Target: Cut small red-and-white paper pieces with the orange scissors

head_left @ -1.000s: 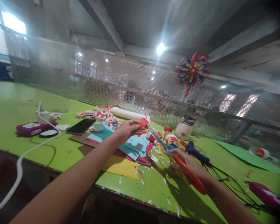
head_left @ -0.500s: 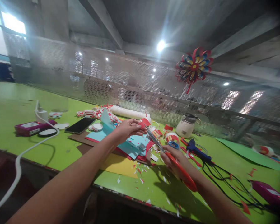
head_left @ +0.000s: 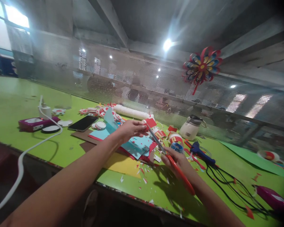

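Observation:
My left hand (head_left: 132, 130) pinches a small piece of red paper (head_left: 150, 122) between thumb and fingertips, above a pile of light blue paper (head_left: 134, 146). Wrapped round the orange-red handles of a pair of scissors (head_left: 180, 174) is my right hand (head_left: 176, 160). The long metal blades point up and left, with their tips at the red paper. Whether the blades are cutting into it I cannot make out. Small red and white paper scraps (head_left: 145, 180) lie scattered below on the green table (head_left: 130, 185).
Right of my hands are a blue glue gun (head_left: 202, 153) with black cords, a roll of blue tape (head_left: 176, 147) and a white kettle-like jug (head_left: 190, 127). To the left lie a black phone (head_left: 82, 123), a purple box (head_left: 34, 124) and a white cable (head_left: 21, 160). A mesh screen (head_left: 123, 83) stands behind.
The scissors' handles have swung slightly with my right hand, and the red paper has turned a little in my left fingers. The whole view has shifted slightly.

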A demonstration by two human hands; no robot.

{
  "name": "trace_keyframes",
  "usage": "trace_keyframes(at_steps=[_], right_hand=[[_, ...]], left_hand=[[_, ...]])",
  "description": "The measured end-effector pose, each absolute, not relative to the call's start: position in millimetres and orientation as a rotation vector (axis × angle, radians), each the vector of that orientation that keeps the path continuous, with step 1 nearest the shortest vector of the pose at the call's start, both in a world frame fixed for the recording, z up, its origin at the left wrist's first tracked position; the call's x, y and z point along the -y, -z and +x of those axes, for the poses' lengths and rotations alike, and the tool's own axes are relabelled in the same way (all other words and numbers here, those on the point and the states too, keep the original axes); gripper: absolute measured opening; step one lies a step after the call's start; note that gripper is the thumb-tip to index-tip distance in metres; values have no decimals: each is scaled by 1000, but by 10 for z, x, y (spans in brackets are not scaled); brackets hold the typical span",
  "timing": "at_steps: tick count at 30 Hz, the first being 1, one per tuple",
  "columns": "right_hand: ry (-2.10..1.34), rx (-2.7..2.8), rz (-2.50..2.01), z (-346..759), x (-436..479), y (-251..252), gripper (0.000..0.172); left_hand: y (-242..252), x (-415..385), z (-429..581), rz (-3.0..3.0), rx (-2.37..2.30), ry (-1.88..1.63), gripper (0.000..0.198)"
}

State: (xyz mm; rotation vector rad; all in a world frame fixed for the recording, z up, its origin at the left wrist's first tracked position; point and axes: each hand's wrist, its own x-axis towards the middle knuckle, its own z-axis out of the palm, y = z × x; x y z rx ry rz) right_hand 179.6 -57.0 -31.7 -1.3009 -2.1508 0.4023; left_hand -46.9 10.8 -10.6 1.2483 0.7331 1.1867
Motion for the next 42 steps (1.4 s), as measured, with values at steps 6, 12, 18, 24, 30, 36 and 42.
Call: trace_keyframes(at_steps=[6,12,18,24,30,36,42], right_hand=[[-375,2163,-1293,1812,561,343,43],[-349,2128,-1309,1835,545,383,43],[-339,2164,-1284,1822,570,359,41],[-308,2177,-1294,1832,593,344,42],[-363,2163,-1263,1830,618,321,42],[-378,2160,-1256,1820,643,304,39],[-375,2152,-1208,1831,647,328,39]], left_hand=[[140,-156,-464,1137,-652,-1194,3],[157,-169,-452,1180,-589,-1200,3],[172,-183,-486,1227,-594,-1195,7],[176,-194,-480,1285,-593,-1170,9],[163,-181,-478,1312,-603,-1147,8],[147,-157,-486,1312,-598,-1134,9],[131,-149,-490,1310,-581,-1112,10]])
